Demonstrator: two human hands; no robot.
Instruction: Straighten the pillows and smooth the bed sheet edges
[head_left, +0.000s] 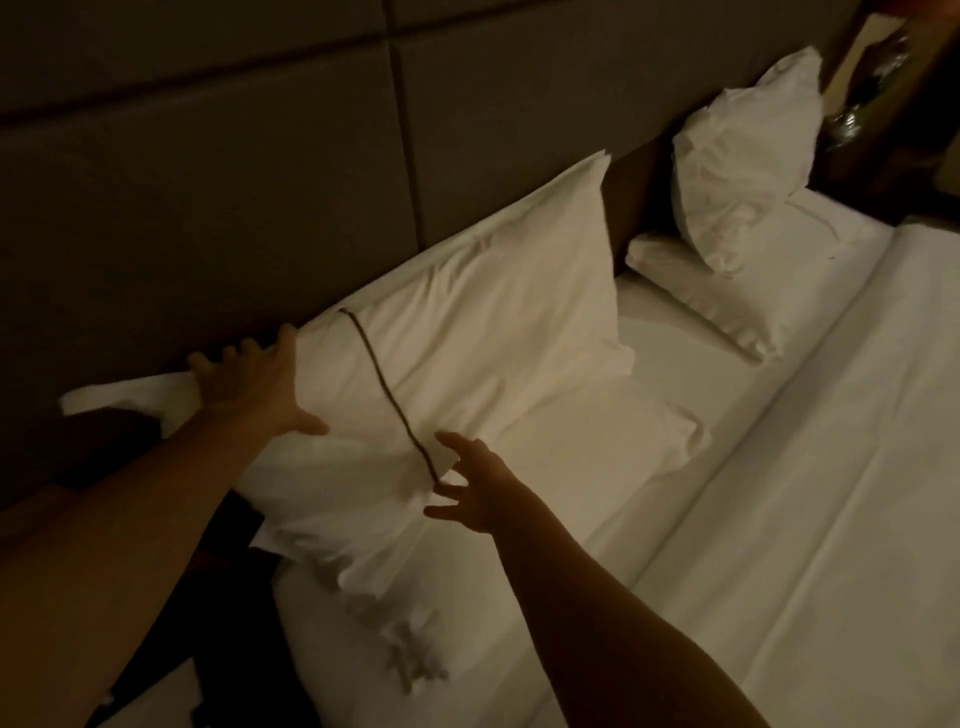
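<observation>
A large white pillow (467, 332) with a dark piped line across it leans against the padded headboard (208, 182) on the near side of the bed. My left hand (254, 387) rests flat on its left end, fingers spread toward the headboard. My right hand (475, 483) hovers with fingers apart at the pillow's lower edge, by the end of the dark line, holding nothing. Another white pillow (597, 431) lies flat beneath it. Farther right, a crumpled pillow (748, 161) stands on a flat pillow (727, 296). The white bed sheet (779, 519) is creased.
A dark gap (636, 208) shows between the two pillow groups. A bedside stand with shiny objects (862, 88) sits at the top right. The sheet's near corner (410, 654) is bunched at the mattress edge, with dark floor space to its left.
</observation>
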